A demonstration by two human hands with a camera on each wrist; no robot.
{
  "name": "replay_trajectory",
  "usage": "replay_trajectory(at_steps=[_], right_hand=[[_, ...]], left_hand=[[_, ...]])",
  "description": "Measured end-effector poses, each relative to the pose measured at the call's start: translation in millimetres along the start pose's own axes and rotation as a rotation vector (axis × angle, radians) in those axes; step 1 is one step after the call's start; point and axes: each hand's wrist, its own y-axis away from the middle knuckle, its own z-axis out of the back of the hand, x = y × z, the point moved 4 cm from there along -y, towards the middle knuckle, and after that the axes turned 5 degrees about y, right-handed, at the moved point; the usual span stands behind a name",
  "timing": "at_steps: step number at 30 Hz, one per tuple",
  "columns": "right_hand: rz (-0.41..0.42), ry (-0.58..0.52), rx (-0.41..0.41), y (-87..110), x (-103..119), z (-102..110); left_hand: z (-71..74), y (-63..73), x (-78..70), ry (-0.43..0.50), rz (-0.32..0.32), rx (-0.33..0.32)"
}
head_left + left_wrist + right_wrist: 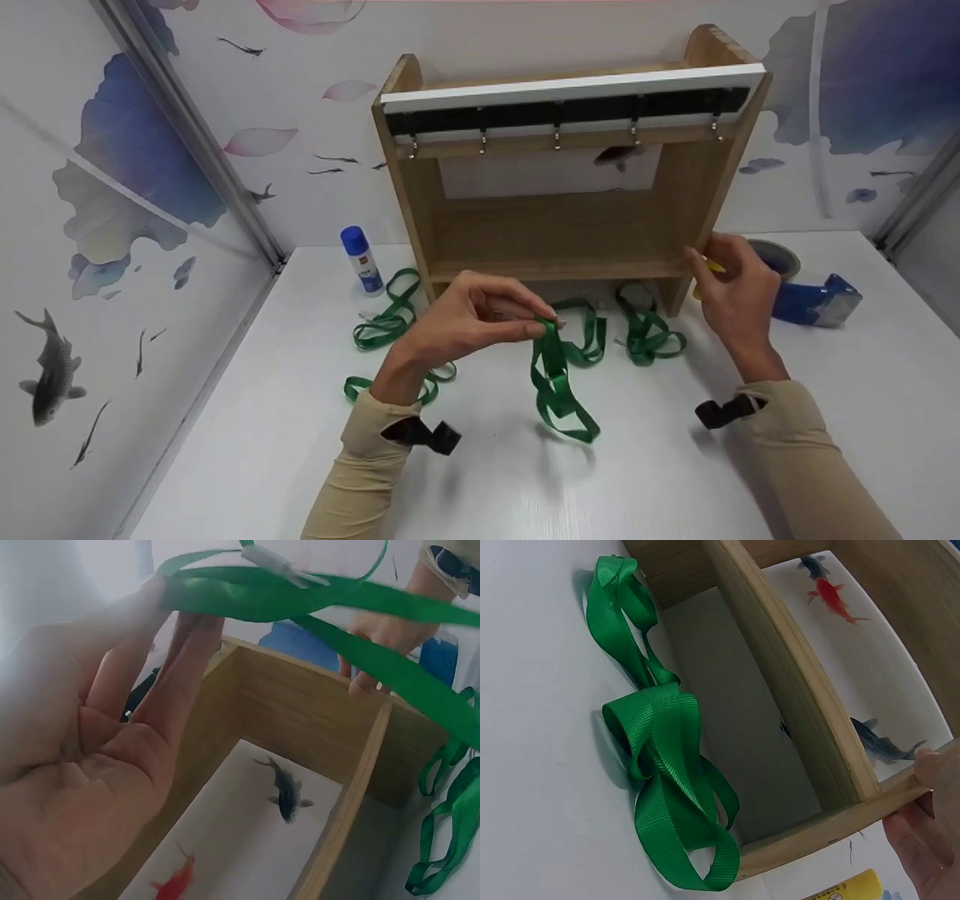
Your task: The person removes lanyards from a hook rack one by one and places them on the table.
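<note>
My left hand pinches a green ribbon lanyard between thumb and fingertips, and its loops hang down over the white table. A small white fitting shows at the lanyard in the left wrist view. With thumb on one face and fingers on the other, my right hand grips the right side panel of a wooden shelf. Several small metal hooks line a dark strip across the shelf's upper front. More green lanyards lie on the table near the shelf's foot, partly hidden by my left hand.
A blue-capped glue stick stands left of the shelf. On the right are a blue tape dispenser and a round grey roll. A yellow object lies beside the right panel. Patterned walls close off the back and left.
</note>
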Motion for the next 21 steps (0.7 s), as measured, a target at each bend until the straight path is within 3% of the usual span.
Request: replay_trajectory(at_steps=[5, 10, 14, 21], right_hand=[[0.007, 0.002, -0.002, 0.9, 0.9, 0.8], [-0.002, 0.002, 0.004, 0.7, 1.2, 0.6], [-0.013, 0.008, 0.005, 0.6, -0.2, -0.2], [-0.024, 0.01, 0.007, 0.3, -2.7, -0.5]], left_hand=[[-6.0, -3.3, 3.9, -0.088, 0.026, 0.007], [-7.3, -3.7, 10.1, -0.071, 0.07, 0.058], [3.6, 0.9, 17.7, -0.099, 0.14, 0.077], [34.7, 12.3, 36.5, -0.349, 0.336, 0.053]])
